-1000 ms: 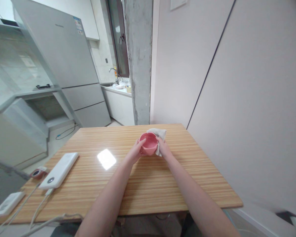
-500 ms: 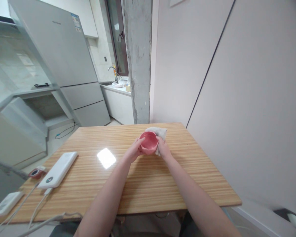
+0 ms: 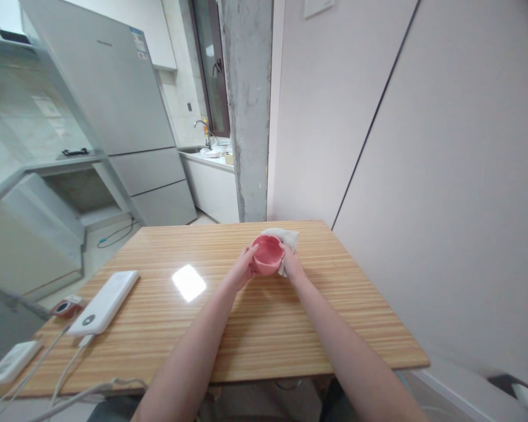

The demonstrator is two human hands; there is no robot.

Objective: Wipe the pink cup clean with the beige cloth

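A small pink bowl (image 3: 267, 253) is held just above the far middle of a wooden table (image 3: 246, 316), its opening tilted toward me. My left hand (image 3: 243, 268) grips the bowl's left side. My right hand (image 3: 291, 264) presses a white cloth (image 3: 287, 239) against the bowl's right and far side; part of the cloth sticks out behind the bowl.
On the table's left end lie a white power bank (image 3: 103, 302), a small red device (image 3: 63, 307) and a white box (image 3: 9, 362) with white cables (image 3: 70, 375). A wall runs along the right. A fridge (image 3: 114, 111) and a concrete pillar (image 3: 246, 105) stand beyond.
The bowl has turned a little in my hands and the cloth has shifted slightly around its far side. Both hands have stayed in place.
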